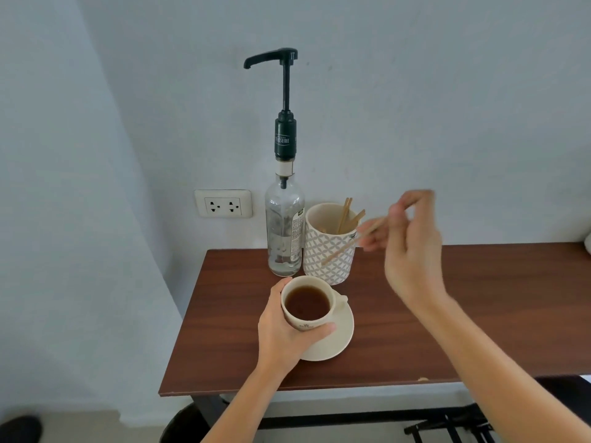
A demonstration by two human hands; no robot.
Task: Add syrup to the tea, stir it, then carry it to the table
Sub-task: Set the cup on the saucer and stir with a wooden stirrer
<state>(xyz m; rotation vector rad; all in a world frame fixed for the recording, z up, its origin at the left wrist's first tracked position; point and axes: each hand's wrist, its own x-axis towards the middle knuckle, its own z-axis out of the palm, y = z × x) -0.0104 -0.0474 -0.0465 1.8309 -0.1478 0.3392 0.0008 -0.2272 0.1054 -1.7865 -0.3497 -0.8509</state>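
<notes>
- One view, head camera, looking down on a dark wooden table [447, 314] against a pale wall.
- Left hand [281, 327]: fingers wrapped around a cream cup [307, 306] of dark tea, thumb on the near side of the cup, fingertips curling round its far-left rim. Grasp is closed on the cup.
- Cup sits on a cream saucer [342, 334]; its handle points away from the left palm, toward the right.
- Right hand [412, 247]: raised above the table, motion-blurred, thumb and fingertips pinched on a wooden stir stick [345, 247]. The stick slants down and leftward from the fingers, its lower end crossing in front of a patterned holder [329, 254].
- Patterned holder stands just beyond the cup, left of the right fingertips, with more wooden sticks [347, 214] upright in it.
- Syrup bottle [284, 231], clear glass with a tall black pump [281, 91], stands just beside the holder, directly beyond the left fingertips; spout points left.
- Wall socket [223, 203] is mounted left of the bottle.
</notes>
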